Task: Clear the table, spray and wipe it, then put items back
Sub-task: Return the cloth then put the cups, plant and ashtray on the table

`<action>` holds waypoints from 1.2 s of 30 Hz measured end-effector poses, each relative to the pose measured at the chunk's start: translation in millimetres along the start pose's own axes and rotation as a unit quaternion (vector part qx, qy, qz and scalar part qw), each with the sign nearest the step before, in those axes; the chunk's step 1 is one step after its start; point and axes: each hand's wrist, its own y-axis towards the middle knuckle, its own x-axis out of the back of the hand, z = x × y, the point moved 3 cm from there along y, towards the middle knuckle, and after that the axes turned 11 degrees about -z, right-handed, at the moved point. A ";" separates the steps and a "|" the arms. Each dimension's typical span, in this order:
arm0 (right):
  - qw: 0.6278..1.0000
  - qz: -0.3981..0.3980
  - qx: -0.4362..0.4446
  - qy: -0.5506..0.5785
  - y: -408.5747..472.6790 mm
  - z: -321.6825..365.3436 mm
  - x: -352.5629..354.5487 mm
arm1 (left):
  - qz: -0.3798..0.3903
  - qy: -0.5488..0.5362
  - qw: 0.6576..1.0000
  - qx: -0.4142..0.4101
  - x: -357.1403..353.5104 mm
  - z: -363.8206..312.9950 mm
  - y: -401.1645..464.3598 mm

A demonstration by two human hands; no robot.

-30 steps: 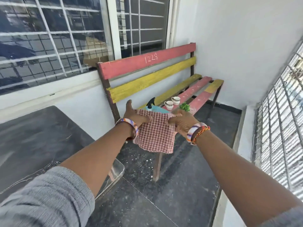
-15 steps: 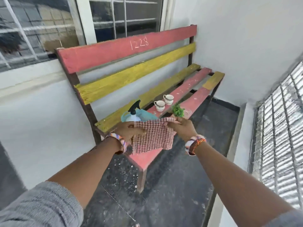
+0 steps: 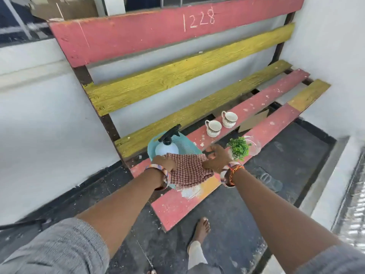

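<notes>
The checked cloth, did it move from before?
Yes. The checked cloth came down onto the bench seat, beside the spray bottle; earlier it hung in the air.

1. My left grip (image 3: 163,163) and right grip (image 3: 216,160) each pinched an edge of the checked cloth (image 3: 188,172) over the counter (image 3: 177,204).
2. The spray bottle (image 3: 166,146) stood just behind the cloth in a teal basket (image 3: 186,144).
3. Two cups (image 3: 221,123) and a green plant (image 3: 239,148) sat further along.

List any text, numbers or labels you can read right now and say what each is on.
"1228": chalked in white on the bench's top red backrest slat.
Spray bottle: no label visible.
Two teacups: patterned bands only, no readable text.
</notes>
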 end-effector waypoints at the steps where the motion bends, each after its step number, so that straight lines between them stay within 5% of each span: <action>1: 0.999 0.009 0.020 -0.041 16.2 2.3 -3.4 | -0.002 -0.021 1.000 0.017 -8.3 1.6 9.8; 4: 0.986 0.066 0.071 -0.133 60.2 4.0 -18.6 | -0.026 -0.043 0.999 0.020 -29.3 6.0 38.5; 9: 0.929 0.228 0.156 -0.248 99.8 -5.1 -57.3 | -0.032 0.227 0.973 -0.006 -62.2 12.8 68.8; 14: 0.823 0.271 0.268 -0.420 103.4 -14.4 -79.0 | -0.006 0.583 0.805 -0.111 -87.1 11.5 76.7; 16: 0.796 0.249 0.314 -0.453 105.8 -9.5 -80.9 | -0.014 0.615 0.779 -0.120 -93.3 3.7 78.8; 18: 0.785 0.242 0.352 -0.448 109.5 -3.2 -86.6 | 0.014 0.603 0.789 -0.118 -99.4 2.6 86.6; 22: 0.727 0.311 0.378 -0.482 104.5 -13.5 -97.5 | 0.217 0.601 0.766 -0.065 -109.1 19.4 94.2; 25: 0.688 0.360 0.363 -0.516 103.0 -28.0 -105.7 | 0.236 0.620 0.743 -0.089 -118.6 31.5 101.6; 31: 0.760 0.320 0.322 -0.466 108.7 -18.4 -108.6 | 0.058 0.549 0.822 -0.137 -113.2 9.7 107.4; 36: 0.754 0.353 0.290 -0.472 113.3 -30.0 -111.4 | 0.215 0.621 0.747 -0.103 -102.1 22.6 105.2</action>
